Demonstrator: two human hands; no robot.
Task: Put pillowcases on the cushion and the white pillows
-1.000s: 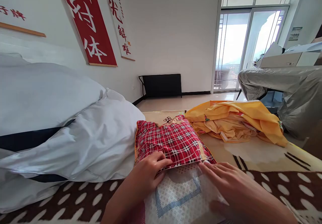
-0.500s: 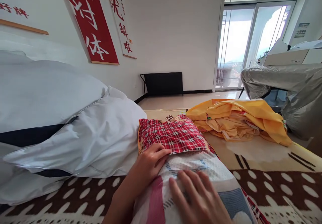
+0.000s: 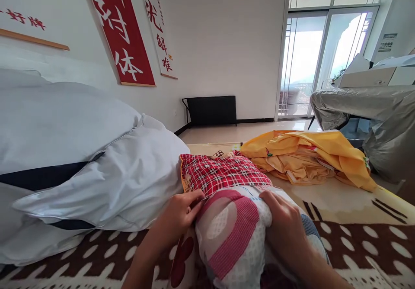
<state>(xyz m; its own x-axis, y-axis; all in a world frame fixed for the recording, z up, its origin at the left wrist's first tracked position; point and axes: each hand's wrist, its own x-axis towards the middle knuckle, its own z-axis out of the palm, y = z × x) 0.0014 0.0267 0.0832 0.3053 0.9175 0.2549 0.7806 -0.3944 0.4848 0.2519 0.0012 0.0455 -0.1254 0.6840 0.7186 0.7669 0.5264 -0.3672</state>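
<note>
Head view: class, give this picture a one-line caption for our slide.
Left hand at the edge of a red plaid cover, right hand gripping pink-and-white fabric, yellow cloth beyond.

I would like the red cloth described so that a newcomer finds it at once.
Find the white bedding filling the left side. Just right of it, beyond the left hand and right hand, lies the red cloth. Its white-lined checks set it apart from the yellow cloth further right.

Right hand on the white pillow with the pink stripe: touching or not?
Touching. Head view: the right hand's fingers curl against the white pillow.
</note>
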